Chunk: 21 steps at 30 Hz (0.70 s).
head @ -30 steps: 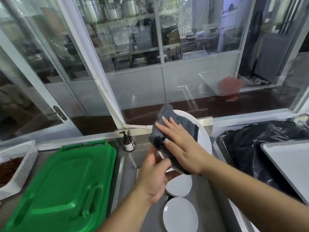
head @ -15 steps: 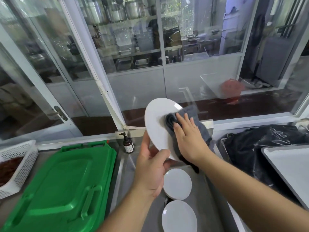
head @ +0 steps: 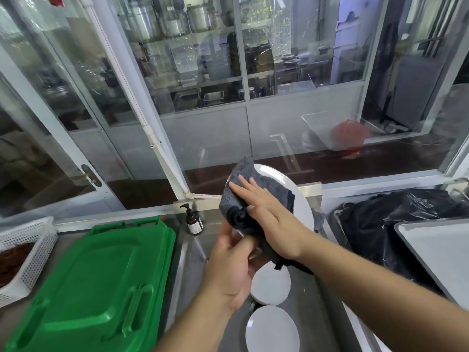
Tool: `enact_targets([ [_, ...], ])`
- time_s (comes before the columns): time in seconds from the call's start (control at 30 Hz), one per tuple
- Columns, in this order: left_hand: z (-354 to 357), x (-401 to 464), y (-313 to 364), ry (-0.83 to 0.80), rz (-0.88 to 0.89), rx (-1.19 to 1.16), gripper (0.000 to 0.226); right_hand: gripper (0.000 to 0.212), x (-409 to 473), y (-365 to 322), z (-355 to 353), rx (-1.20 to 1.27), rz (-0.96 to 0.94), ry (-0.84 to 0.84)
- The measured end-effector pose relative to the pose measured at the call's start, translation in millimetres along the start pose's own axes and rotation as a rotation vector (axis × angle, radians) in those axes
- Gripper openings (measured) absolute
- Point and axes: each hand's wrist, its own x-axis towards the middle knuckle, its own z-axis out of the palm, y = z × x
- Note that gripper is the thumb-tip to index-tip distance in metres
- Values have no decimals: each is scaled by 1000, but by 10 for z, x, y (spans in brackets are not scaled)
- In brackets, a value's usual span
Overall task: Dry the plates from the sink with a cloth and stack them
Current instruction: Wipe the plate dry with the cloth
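I hold a white plate point(head: 295, 196) upright above the sink. My left hand point(head: 232, 265) grips its lower edge, thumb up along the near face. A dark grey cloth point(head: 250, 184) covers most of that face. My right hand point(head: 269, 212) lies flat on the cloth with straight fingers and presses it against the plate. Down in the steel sink point(head: 189, 252) lie two more white plates, one point(head: 272, 283) just under my hands and one point(head: 272, 329) nearer to me.
A green plastic lid point(head: 96, 283) covers the counter left of the sink. A white basket point(head: 28, 252) with brown contents stands at far left. A brown pump bottle point(head: 193, 221) sits at the sink's back corner. A black plastic bag point(head: 396, 219) and grey tray point(head: 441, 250) are on the right.
The plate has been turned round, so the cloth-covered face now points toward me. My right hand and the cloth moved from the plate's right side onto its near face.
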Motion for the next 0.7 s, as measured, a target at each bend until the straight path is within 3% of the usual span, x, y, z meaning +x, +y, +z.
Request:
enact_targets([
  [0.13, -11, -30, -2, -37, -5, -48, 68, 54, 211, 101, -122, -156, -26, 65],
  [0.33, 6, -99, 6, -49, 26, -41, 68, 71, 440, 294, -356, -198, 215, 267],
  [0.5, -23, -78, 67, 9, 65, -70, 75, 57, 304, 446, -436, 39, 473, 438],
  [0.67, -90, -2, 139, 21, 104, -81, 75, 13, 213, 506, -343, 379, 505, 588],
  [0.7, -101, 7, 142, 24, 101, -75, 75, 30, 217, 514, -323, 427, 523, 594],
])
